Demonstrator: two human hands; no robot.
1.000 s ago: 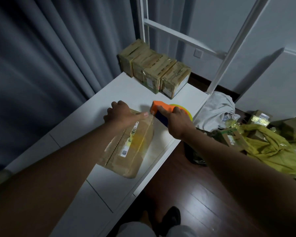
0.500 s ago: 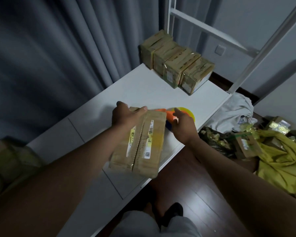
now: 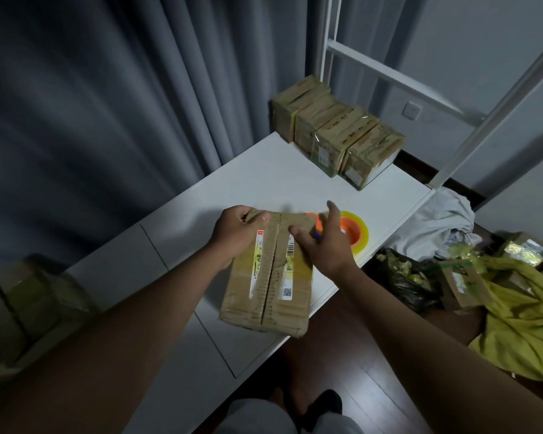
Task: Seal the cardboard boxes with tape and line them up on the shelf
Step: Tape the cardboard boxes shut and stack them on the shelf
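Observation:
A brown cardboard box (image 3: pixel 268 296) with white labels and a centre seam lies on the white shelf top (image 3: pixel 264 180), its near end jutting past the front edge. My left hand (image 3: pixel 237 231) grips the box's far left corner. My right hand (image 3: pixel 325 242) hovers over the box's far right corner with fingers spread, holding nothing. Just behind that hand, the orange tape dispenser with its yellow tape roll (image 3: pixel 356 231) rests on the shelf. Several sealed boxes (image 3: pixel 336 133) stand in a row at the far end of the shelf.
White shelf uprights (image 3: pixel 470 145) rise at the far right. On the dark wood floor to the right lie a grey cloth (image 3: pixel 436 223), yellow wrapping (image 3: pixel 514 324), a black bag and more boxes (image 3: pixel 461 283). Grey curtains hang to the left. A blurred box (image 3: pixel 38 296) is at lower left.
The right hand has let go of the tape dispenser, which now rests on the shelf, and has opened over the box. The left hand has turned the box seam-up and pulled it nearer.

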